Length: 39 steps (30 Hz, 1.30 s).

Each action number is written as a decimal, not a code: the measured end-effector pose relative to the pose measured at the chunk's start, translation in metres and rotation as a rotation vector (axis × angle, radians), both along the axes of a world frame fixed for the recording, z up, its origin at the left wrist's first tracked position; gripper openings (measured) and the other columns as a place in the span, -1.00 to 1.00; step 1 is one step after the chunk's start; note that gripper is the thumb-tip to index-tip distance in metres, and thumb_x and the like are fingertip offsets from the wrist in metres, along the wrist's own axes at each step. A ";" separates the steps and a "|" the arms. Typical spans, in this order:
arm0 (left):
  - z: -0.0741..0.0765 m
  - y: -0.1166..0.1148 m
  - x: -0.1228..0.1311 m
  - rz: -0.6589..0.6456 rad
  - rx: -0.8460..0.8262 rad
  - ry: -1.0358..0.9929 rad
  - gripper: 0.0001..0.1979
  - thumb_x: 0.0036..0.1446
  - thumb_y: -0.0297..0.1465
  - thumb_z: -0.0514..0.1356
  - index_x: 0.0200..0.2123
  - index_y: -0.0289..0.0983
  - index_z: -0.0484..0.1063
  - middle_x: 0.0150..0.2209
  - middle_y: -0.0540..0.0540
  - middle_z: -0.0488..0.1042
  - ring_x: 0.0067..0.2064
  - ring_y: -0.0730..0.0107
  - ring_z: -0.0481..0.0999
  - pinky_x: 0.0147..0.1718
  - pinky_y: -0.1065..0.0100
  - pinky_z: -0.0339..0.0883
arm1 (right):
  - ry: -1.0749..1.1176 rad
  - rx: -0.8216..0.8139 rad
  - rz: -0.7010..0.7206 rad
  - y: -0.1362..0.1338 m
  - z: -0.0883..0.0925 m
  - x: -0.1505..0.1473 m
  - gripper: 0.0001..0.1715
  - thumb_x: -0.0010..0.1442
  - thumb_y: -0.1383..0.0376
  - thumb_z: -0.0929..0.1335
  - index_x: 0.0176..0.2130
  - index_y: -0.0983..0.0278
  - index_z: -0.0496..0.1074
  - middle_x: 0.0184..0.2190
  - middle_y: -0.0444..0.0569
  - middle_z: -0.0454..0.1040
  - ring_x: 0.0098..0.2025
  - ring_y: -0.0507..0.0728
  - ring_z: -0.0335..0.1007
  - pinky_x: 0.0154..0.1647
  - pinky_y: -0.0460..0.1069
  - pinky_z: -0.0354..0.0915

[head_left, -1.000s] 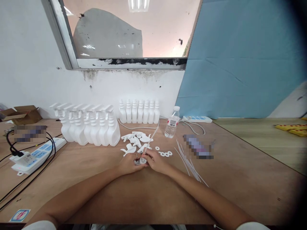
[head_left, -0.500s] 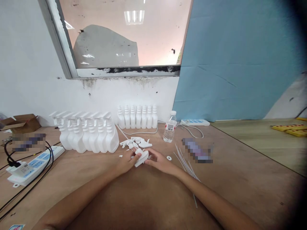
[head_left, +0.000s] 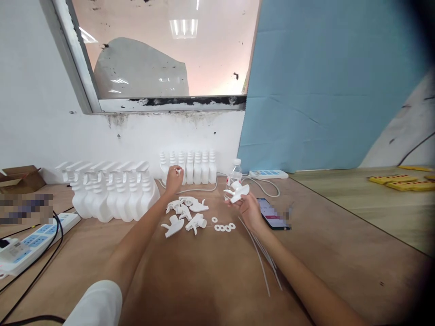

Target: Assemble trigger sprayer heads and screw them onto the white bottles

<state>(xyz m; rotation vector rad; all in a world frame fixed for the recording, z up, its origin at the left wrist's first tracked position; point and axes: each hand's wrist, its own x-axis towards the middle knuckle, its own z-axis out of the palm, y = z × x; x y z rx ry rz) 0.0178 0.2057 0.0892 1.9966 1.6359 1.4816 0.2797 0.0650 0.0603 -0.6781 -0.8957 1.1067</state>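
Observation:
My left hand [head_left: 175, 177] reaches far forward to the row of open white bottles [head_left: 197, 167], its fingers closed at the neck of a white bottle [head_left: 173, 158] near the row's left end. The hand covers much of that bottle. In my right hand [head_left: 250, 210] is a white trigger spray head [head_left: 239, 192], raised in front of the clear water bottle [head_left: 235, 170]. Several loose spray heads [head_left: 173, 225] lie on the table between my arms. Beside them are several small white ring washers [head_left: 214, 220]. Thin white tubes [head_left: 260, 253] lie by my right forearm.
White bottles with spray heads fitted [head_left: 112, 194] stand in rows at left. A power strip [head_left: 34, 244] with black cables lies at the left edge. Another power strip [head_left: 268, 174] is by the wall. A phone [head_left: 273, 215] lies right, yellow objects [head_left: 394, 179] farther off.
My hands have parted from the shared spray head. The left has gone forward to the back bottles; the right has moved right and up with a spray head. The view has shifted slightly.

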 end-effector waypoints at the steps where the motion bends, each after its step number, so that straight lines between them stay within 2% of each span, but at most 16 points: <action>1: 0.000 0.012 -0.003 0.097 -0.005 -0.041 -0.79 0.27 -0.38 0.04 -0.07 -0.27 0.37 0.03 -0.21 0.34 0.04 0.21 0.38 0.08 0.24 0.24 | -0.006 -0.009 -0.010 0.001 -0.001 0.002 -0.66 -0.04 0.22 0.41 -0.22 0.23 0.36 -0.33 -0.03 0.61 -0.48 0.17 0.55 -0.45 0.02 0.41; 4: -0.001 0.038 -0.014 0.331 -0.070 -0.120 -0.71 0.20 -0.45 0.06 0.00 -0.30 0.33 0.17 -0.30 0.15 0.23 0.01 0.17 0.20 0.08 0.10 | -0.035 -0.039 -0.024 0.003 -0.008 0.003 -0.65 -0.04 0.17 0.41 -0.23 0.24 0.34 -0.36 -0.01 0.62 -0.56 0.14 0.49 -0.55 0.00 0.37; 7: -0.009 0.053 -0.025 0.429 -0.182 -0.122 -0.68 0.14 -0.47 0.12 -0.01 -0.24 0.35 0.21 -0.28 0.08 0.25 -0.10 0.12 0.17 0.00 0.14 | -0.050 -0.041 -0.028 0.005 -0.013 0.002 -0.65 -0.04 0.14 0.42 -0.27 0.24 0.33 -0.39 -0.03 0.61 -0.62 0.10 0.43 -0.60 -0.02 0.33; 11: -0.027 0.065 -0.029 0.419 -0.330 -0.052 -0.62 0.06 -0.49 0.16 -0.02 -0.14 0.38 0.21 -0.23 0.08 0.25 -0.12 0.15 0.13 -0.01 0.20 | -0.043 -0.028 -0.032 0.006 -0.015 0.004 -0.68 -0.03 0.15 0.42 -0.29 0.23 0.32 -0.41 -0.07 0.60 -0.65 0.07 0.40 -0.62 -0.04 0.31; 16: -0.041 0.070 -0.024 0.387 -0.412 0.041 -0.39 0.05 -0.49 0.14 0.19 -0.06 0.22 0.17 -0.25 0.13 0.20 -0.13 0.24 0.07 -0.01 0.27 | -0.061 -0.021 -0.027 0.005 -0.015 0.006 -0.71 0.00 0.15 0.41 -0.32 0.24 0.33 -0.40 -0.06 0.60 -0.67 0.04 0.36 -0.65 -0.06 0.26; 22: -0.038 0.067 -0.025 0.365 -0.491 0.102 -0.29 0.07 -0.46 0.12 0.30 -0.07 0.05 0.15 -0.31 0.17 0.09 -0.11 0.41 -0.02 0.02 0.36 | -0.083 -0.019 -0.007 0.005 -0.018 0.006 -0.72 0.01 0.15 0.42 -0.33 0.25 0.34 -0.41 -0.04 0.59 -0.68 0.03 0.34 -0.68 -0.07 0.24; 29: -0.033 0.065 -0.032 0.368 -0.500 0.199 -0.27 0.08 -0.48 0.12 0.32 -0.02 0.05 0.25 -0.32 0.09 0.19 -0.20 0.32 0.03 -0.05 0.31 | -0.090 -0.020 0.021 0.007 -0.020 0.005 -0.67 0.01 0.12 0.43 -0.31 0.27 0.35 -0.40 -0.03 0.59 -0.68 0.02 0.34 -0.68 -0.07 0.24; 36: -0.033 0.065 -0.032 0.361 -0.533 0.254 -0.19 0.07 -0.46 0.16 0.37 -0.01 -0.03 0.37 -0.40 -0.08 0.17 -0.20 0.38 0.03 -0.06 0.31 | -0.099 -0.032 0.057 0.006 -0.021 0.004 -0.66 0.02 0.11 0.43 -0.28 0.27 0.36 -0.40 -0.03 0.59 -0.68 0.02 0.33 -0.69 -0.08 0.25; 39: -0.033 0.067 -0.033 0.363 -0.527 0.267 -0.17 0.07 -0.45 0.17 0.38 -0.04 -0.05 0.33 -0.44 0.01 0.14 -0.21 0.41 0.00 -0.06 0.33 | -0.103 -0.040 0.071 0.007 -0.022 0.004 -0.66 0.02 0.11 0.44 -0.28 0.27 0.36 -0.40 -0.03 0.59 -0.68 0.02 0.34 -0.69 -0.08 0.26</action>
